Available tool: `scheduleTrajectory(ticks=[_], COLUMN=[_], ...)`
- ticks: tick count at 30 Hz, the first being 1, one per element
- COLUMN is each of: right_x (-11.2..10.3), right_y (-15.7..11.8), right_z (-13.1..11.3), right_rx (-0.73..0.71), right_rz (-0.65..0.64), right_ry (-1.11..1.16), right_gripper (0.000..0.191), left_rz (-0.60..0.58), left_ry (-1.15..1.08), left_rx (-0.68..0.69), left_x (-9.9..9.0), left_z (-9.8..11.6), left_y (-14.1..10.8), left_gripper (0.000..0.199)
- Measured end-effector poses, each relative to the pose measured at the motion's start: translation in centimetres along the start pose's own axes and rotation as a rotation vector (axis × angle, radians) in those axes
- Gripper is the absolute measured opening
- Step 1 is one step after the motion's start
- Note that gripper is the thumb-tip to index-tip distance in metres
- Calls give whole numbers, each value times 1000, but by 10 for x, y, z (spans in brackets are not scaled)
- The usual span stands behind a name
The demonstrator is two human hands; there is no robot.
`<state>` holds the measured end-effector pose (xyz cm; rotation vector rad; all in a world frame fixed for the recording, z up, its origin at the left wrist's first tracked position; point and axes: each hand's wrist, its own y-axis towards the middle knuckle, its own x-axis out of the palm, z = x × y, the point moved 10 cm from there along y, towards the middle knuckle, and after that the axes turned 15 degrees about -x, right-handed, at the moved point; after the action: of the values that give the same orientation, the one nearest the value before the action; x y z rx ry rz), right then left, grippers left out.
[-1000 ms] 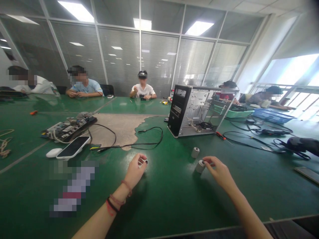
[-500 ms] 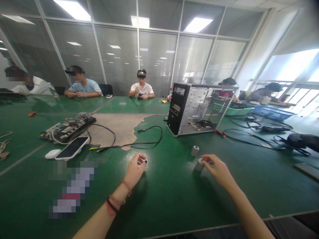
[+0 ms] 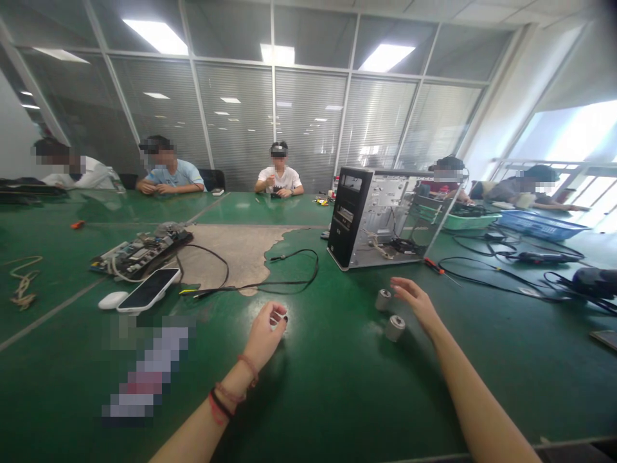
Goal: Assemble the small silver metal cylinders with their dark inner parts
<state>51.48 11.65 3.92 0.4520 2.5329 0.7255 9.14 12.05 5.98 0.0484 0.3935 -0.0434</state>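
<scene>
Two short grey cylinders stand upright on the green table (image 3: 337,386): a nearer cylinder (image 3: 394,328) and a farther cylinder (image 3: 384,300), both with dark marks on top. My right hand (image 3: 412,297) is just right of the farther one, fingers stretched forward and apart, holding nothing; whether a fingertip touches that cylinder is unclear. My left hand (image 3: 268,329), with bands at its wrist, rests low over the table. Its fingers are curled toward the thumb, and a small dark spot shows at the fingertips. What it holds, if anything, cannot be made out.
An opened computer case (image 3: 351,218) stands beyond the cylinders, a screwdriver (image 3: 435,265) near its base. Leftward lie a phone (image 3: 149,289), a circuit assembly (image 3: 144,251) and a black cable (image 3: 289,283). Baskets, including a blue basket (image 3: 544,225), stand at right. Several people sit around the table.
My right hand has let go of the nearer cylinder and moved forward to the farther one. My left hand keeps its curled pose. The whole view has shifted slightly.
</scene>
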Motion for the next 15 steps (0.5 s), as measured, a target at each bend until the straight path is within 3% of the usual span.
scheduleTrajectory(ticks=[5, 15], right_x=[23, 37], right_y=[-11, -20], right_z=[22, 26], right_rx=[4, 55], right_rz=[-100, -139], right_ry=[135, 156], right_gripper=[55, 57], left_rz=[-7, 28], left_ry=[-24, -10], left_rx=[11, -4], left_x=[1, -6], left_z=[0, 0], left_y=[0, 1], left_gripper=[8, 8])
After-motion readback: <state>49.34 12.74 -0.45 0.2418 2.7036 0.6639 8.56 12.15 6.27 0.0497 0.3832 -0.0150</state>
